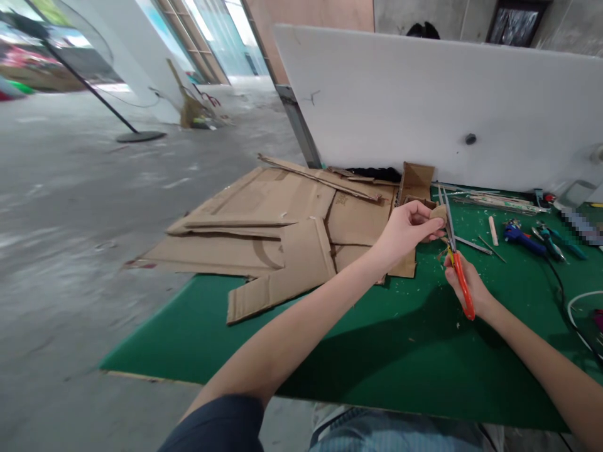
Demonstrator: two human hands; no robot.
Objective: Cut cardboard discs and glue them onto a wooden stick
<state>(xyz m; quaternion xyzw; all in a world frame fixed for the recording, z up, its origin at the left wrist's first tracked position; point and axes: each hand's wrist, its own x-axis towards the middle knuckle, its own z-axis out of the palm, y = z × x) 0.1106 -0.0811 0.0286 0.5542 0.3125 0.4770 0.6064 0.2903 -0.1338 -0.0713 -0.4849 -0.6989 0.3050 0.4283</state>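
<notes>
My left hand (409,225) pinches a small rounded piece of cardboard (439,215) above the green tabletop (377,351). In my right hand (467,285) is a pair of scissors (456,251) with orange-red handles, its blades pointing away from me. The blades stand right beside the cardboard piece; whether they touch its edge I cannot tell. Below and behind the hands, a small cardboard box (417,179) and thin scraps lie on the table. Some fingers of my right hand are hidden behind the scissor handles.
Large flattened cardboard sheets (292,194) cover the table's left part and overhang its edge. On the right lie a blue glue gun (525,238) with a cord, pliers (549,243), a wooden stick (492,231) and thin strips (499,201). A white panel (400,107) stands behind.
</notes>
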